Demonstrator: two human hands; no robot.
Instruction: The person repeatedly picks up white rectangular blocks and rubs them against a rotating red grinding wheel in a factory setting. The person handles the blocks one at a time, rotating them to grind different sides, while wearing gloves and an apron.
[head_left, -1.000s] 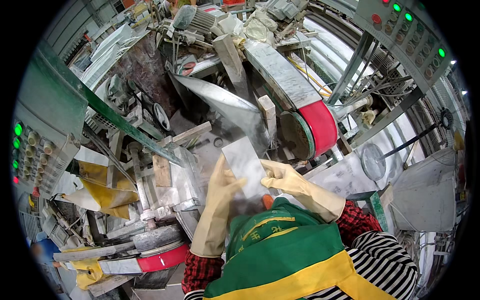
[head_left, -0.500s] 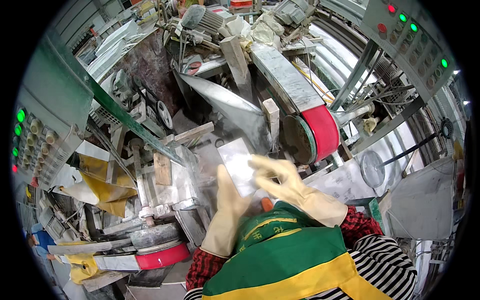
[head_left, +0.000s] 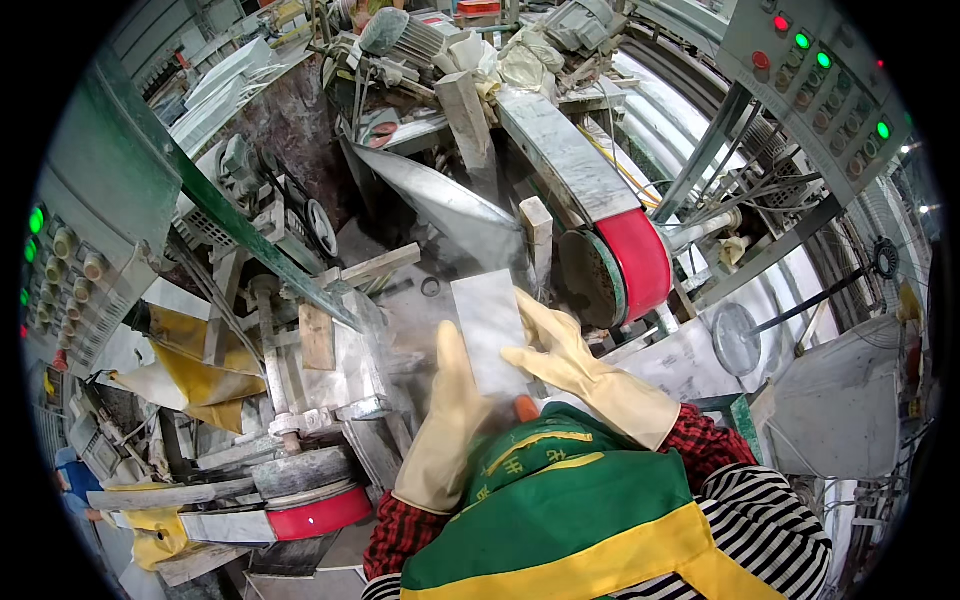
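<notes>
A flat grey rectangular stone slab [head_left: 489,326] stands between my two gloved hands in front of my chest. My left hand [head_left: 447,400], in a pale yellow rubber glove, grips its lower left edge from behind. My right hand [head_left: 560,345], gloved the same way, lies with spread fingers on the slab's right side. Just beyond the slab runs a belt sander with a red wheel [head_left: 637,262] and a long grey belt [head_left: 565,160]. My green and yellow apron [head_left: 570,510] fills the lower middle.
A green control box [head_left: 60,250] with lit buttons stands at the left, another panel [head_left: 820,70] at the upper right. A second red-wheeled belt [head_left: 310,512] lies at the lower left. Metal brackets [head_left: 340,350], motors and dusty guards crowd the middle; a white box [head_left: 840,400] sits to the right.
Both hands have drawn the slab slightly nearer and shifted grip; my right hand's fingers now spread across the slab's right side. The view has tilted a little.
</notes>
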